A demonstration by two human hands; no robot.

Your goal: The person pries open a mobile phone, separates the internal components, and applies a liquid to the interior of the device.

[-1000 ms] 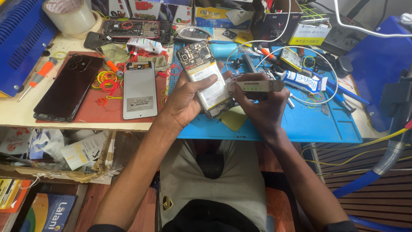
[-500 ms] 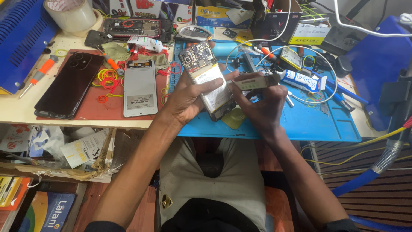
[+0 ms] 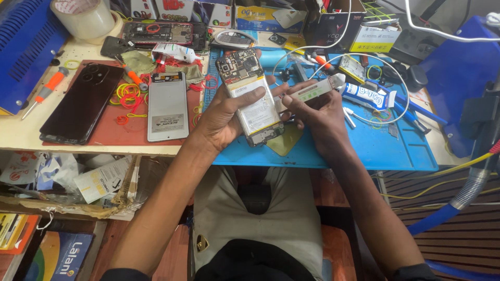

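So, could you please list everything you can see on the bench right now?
opened phone: one, white battery and bare board, held above the blue mat
blue mat: one, right half of the bench
red mat: one, left of the blue mat
black phone: one, flat on the red mat
back cover: one, grey, flat on the red mat
rubber bands: several, yellow and red, on the red mat
tape roll: one, pale, far left corner
screwdriver: one, orange handle, left edge
glue tube: one, blue and white, on the blue mat
left hand: grips the opened phone
right hand: holds a pale flat part
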